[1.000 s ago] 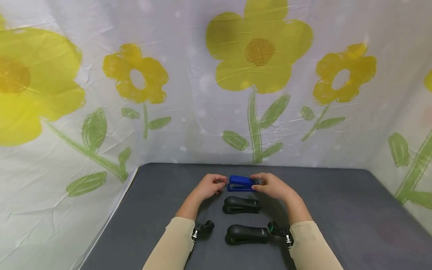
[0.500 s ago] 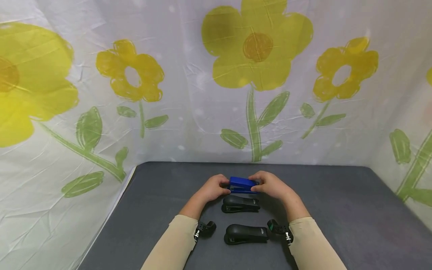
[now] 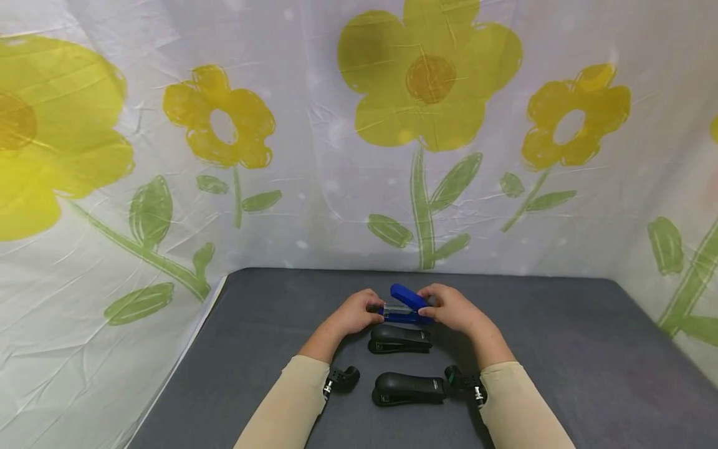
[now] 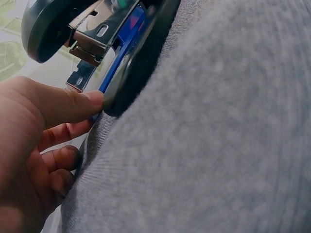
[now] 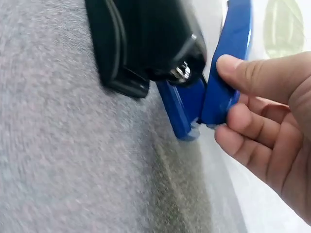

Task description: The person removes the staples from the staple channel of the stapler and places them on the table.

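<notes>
At the far middle of the table, a blue stapler (image 3: 407, 297) lies with its top cover swung up and the metal staple channel showing. My left hand (image 3: 356, 312) pinches the front end of its base; in the left wrist view the thumb (image 4: 80, 104) presses on the blue base (image 4: 114, 70). My right hand (image 3: 455, 308) grips the raised cover near the hinge, with thumb and fingers around the blue cover (image 5: 229, 58) in the right wrist view. A black stapler (image 3: 400, 340) lies just nearer, partly blocking both wrist views.
A second black stapler (image 3: 408, 389) lies closer to me, between the forearms. The dark grey tabletop (image 3: 269, 324) ends at a white curtain (image 3: 314, 218) with yellow flowers. Each wrist carries a black strap, the left one (image 3: 343, 379) near the second black stapler.
My left hand has moved right and taken hold of the blue stapler's front end. The stapler's cover has swung up from the base, with my right hand still at the hinge end.
</notes>
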{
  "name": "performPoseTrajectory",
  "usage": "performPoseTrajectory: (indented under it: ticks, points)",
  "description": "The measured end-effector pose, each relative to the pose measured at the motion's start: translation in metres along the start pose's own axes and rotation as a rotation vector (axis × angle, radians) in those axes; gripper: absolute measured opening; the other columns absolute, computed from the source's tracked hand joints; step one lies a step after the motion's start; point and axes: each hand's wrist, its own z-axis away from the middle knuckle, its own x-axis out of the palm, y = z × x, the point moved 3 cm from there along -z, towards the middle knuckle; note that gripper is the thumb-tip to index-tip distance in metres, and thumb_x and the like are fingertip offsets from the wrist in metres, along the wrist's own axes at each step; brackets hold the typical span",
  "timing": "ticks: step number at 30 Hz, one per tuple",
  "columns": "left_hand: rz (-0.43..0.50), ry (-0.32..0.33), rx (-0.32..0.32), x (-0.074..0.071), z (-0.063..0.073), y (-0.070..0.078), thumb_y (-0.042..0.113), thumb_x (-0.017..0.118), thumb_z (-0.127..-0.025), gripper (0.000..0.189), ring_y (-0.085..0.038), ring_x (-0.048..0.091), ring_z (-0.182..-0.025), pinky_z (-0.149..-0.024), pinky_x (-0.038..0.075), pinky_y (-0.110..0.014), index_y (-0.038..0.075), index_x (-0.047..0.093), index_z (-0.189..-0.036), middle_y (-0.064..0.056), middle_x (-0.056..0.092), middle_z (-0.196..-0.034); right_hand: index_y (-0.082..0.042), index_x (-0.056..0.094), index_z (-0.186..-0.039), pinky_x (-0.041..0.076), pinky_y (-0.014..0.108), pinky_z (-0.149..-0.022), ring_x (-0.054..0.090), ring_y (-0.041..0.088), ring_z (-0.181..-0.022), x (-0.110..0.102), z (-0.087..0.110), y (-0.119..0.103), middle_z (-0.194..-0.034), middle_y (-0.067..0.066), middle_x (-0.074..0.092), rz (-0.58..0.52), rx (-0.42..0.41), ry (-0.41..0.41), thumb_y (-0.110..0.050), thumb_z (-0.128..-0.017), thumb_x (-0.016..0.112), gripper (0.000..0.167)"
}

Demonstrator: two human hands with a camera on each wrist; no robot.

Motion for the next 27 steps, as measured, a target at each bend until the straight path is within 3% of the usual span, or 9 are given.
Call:
performPoseTrajectory:
  ticks: [7, 16, 19, 27]
  points:
    - [-0.018, 0.021, 0.011, -0.006, 0.001, 0.001, 0.01, 0.075, -0.094, 0.03, -0.028, 0.061, -0.108, -0.097, 0.047, -0.044, -0.001, 0.073, -0.122, -0.008, 0.062, -0.113, 0.008, 0.057, -0.129, 0.058, 0.043, -0.076, 0.07, 0.024, -0.078, -0.007, 0.001, 0.006, -0.123, 0.024, 0.059, -0.224, 0.029, -0.043, -0.007, -0.099, 0.067, 0.035]
    - [-0.029, 0.026, -0.001, -0.007, 0.003, -0.004, 0.01, 0.075, -0.094, 0.028, -0.027, 0.061, -0.108, -0.098, 0.046, -0.045, 0.001, 0.074, -0.12, -0.007, 0.062, -0.114, 0.015, 0.045, -0.135, 0.058, 0.045, -0.083, 0.072, 0.039, -0.093, -0.01, 0.006, 0.018, -0.139, 0.036, 0.044, -0.513, 0.055, -0.074, 0.003, -0.099, 0.061, 0.041]
    - [-0.024, 0.018, -0.002, -0.006, 0.003, -0.005, 0.01, 0.074, -0.095, 0.029, -0.026, 0.06, -0.108, -0.098, 0.047, -0.045, 0.001, 0.074, -0.121, -0.007, 0.062, -0.115, 0.015, 0.045, -0.137, 0.058, 0.046, -0.083, 0.072, 0.038, -0.093, -0.012, 0.007, 0.021, -0.136, 0.035, 0.048, -0.524, 0.066, -0.054, 0.004, -0.098, 0.061, 0.043]
    - [-0.008, 0.018, 0.014, -0.008, 0.001, -0.001, 0.009, 0.075, -0.093, 0.028, -0.026, 0.06, -0.106, -0.096, 0.047, -0.044, 0.0, 0.074, -0.12, -0.008, 0.063, -0.114, 0.014, 0.053, -0.132, 0.058, 0.045, -0.083, 0.073, 0.035, -0.092, -0.018, 0.013, 0.019, -0.133, 0.035, 0.056, -0.409, 0.087, 0.027, 0.003, -0.096, 0.066, 0.04]
